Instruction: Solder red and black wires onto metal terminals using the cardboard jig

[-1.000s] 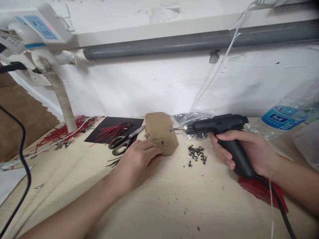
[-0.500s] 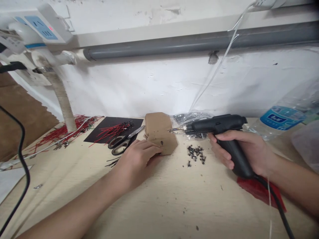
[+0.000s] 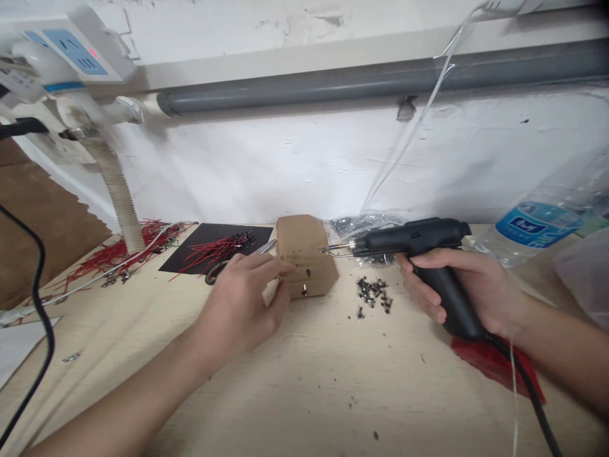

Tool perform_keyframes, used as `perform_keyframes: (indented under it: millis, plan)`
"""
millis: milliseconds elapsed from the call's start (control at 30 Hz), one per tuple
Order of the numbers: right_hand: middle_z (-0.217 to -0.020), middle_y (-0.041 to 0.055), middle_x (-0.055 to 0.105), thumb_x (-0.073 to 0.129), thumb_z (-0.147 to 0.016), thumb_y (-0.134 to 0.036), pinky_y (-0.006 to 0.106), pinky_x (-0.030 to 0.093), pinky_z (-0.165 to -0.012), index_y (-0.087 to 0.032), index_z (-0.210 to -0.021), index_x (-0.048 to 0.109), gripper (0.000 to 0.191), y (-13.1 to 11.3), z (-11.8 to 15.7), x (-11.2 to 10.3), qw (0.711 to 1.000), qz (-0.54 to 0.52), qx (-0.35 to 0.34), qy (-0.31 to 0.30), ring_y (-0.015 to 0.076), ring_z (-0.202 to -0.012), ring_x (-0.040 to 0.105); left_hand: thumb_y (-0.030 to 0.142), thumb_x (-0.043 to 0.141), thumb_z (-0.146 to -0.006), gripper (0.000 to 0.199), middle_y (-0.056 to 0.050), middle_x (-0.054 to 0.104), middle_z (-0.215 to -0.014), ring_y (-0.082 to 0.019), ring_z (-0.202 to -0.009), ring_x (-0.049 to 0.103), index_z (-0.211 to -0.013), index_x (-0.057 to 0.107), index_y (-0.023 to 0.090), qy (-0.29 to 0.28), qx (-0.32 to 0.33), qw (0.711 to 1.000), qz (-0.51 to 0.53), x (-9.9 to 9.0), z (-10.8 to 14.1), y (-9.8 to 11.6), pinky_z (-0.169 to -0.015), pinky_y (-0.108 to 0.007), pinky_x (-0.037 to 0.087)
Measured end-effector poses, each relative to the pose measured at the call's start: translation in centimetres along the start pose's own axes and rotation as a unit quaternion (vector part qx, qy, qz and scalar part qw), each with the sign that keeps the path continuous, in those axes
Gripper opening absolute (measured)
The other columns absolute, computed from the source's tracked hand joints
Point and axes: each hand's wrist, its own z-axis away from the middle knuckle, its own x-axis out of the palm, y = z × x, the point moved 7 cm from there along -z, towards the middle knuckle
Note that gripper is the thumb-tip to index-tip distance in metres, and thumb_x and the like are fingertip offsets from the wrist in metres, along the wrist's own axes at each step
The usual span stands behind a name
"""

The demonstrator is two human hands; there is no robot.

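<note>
Two hands, one tool. Right hand [image 3: 457, 285] wrapped round grip of one black soldering gun [image 3: 413, 238], tip over right part of one cardboard piece [image 3: 304, 254]; contact unclear. Left hand [image 3: 242, 298] at cardboard's left side, fingers loosely bent, blurred; can't tell if pinching anything. One small metal part [image 3: 305, 290] at cardboard's near edge. One pair of scissors [image 3: 214, 273], partly hidden behind left hand. One pile of small connectors [image 3: 373, 293] right of cardboard, too many to count. One labelled bottle [image 3: 537, 228] far right.
</note>
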Motion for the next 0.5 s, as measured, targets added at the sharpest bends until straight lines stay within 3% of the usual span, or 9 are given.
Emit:
perform_keyframes:
  millis: [133, 233, 267, 400, 500]
  plan:
    - [-0.049, 0.0006, 0.06, 0.072, -0.081, -0.037, 0.028, 0.038, -0.042, -0.02, -0.083, 0.072, 0.017, 0.0, 0.1, 0.0, 1.0, 0.001, 0.001, 0.004, 0.0164, -0.039, 0.053, 0.028, 0.061, -0.094, 0.014, -0.001, 0.073, -0.077, -0.017, -0.06, 0.061, -0.098, 0.074, 0.022, 0.009, -0.106, 0.993, -0.051, -3.1, -1.0, -2.0, -0.057, -0.031, 0.043]
    - [-0.048, 0.0008, 0.06, 0.073, -0.08, -0.037, 0.028, 0.038, -0.042, -0.02, -0.083, 0.072, 0.017, -0.1, 0.1, 0.0, 1.0, 0.005, -0.002, 0.009, 0.0166, -0.039, 0.053, 0.035, 0.069, -0.09, 0.024, 0.001, 0.071, -0.072, -0.016, -0.057, 0.058, -0.111, 0.07, 0.021, -0.079, -0.201, 0.969, -0.123, -4.5, -1.3, -4.6, -0.051, -0.028, 0.035]
    - [-0.047, 0.0009, 0.06, 0.073, -0.079, -0.037, 0.028, 0.038, -0.041, -0.02, -0.082, 0.072, 0.017, -0.1, 0.1, 0.1, 1.0, 0.006, -0.003, 0.009, 0.0166, -0.038, 0.053, 0.035, 0.071, -0.089, 0.021, 0.002, 0.069, -0.068, -0.016, -0.056, 0.058, -0.105, 0.07, 0.021, -0.118, -0.22, 0.958, -0.14, -4.8, -1.2, -5.4, -0.051, -0.027, 0.034]
    - [-0.047, 0.0013, 0.06, 0.074, -0.079, -0.038, 0.027, 0.039, -0.04, -0.021, -0.08, 0.071, 0.017, -0.2, 0.0, 0.3, 1.0, 0.01, -0.004, 0.008, 0.0163, -0.037, 0.052, 0.032, 0.068, -0.089, 0.012, 0.002, 0.072, -0.07, -0.015, -0.054, 0.059, -0.092, 0.076, 0.022, -0.299, -0.232, 0.918, -0.121, -4.0, 0.2, -8.1, -0.05, -0.024, 0.031]
    - [-0.047, 0.0013, 0.06, 0.074, -0.079, -0.037, 0.027, 0.04, -0.041, -0.02, -0.08, 0.071, 0.017, -0.2, 0.0, 0.4, 1.0, 0.011, -0.008, 0.008, 0.0162, -0.037, 0.053, 0.025, 0.07, -0.082, 0.01, 0.002, 0.077, -0.076, -0.016, -0.059, 0.063, -0.086, 0.079, 0.022, -0.326, -0.228, 0.912, -0.1, -3.9, 0.8, -8.8, -0.052, -0.023, 0.034]
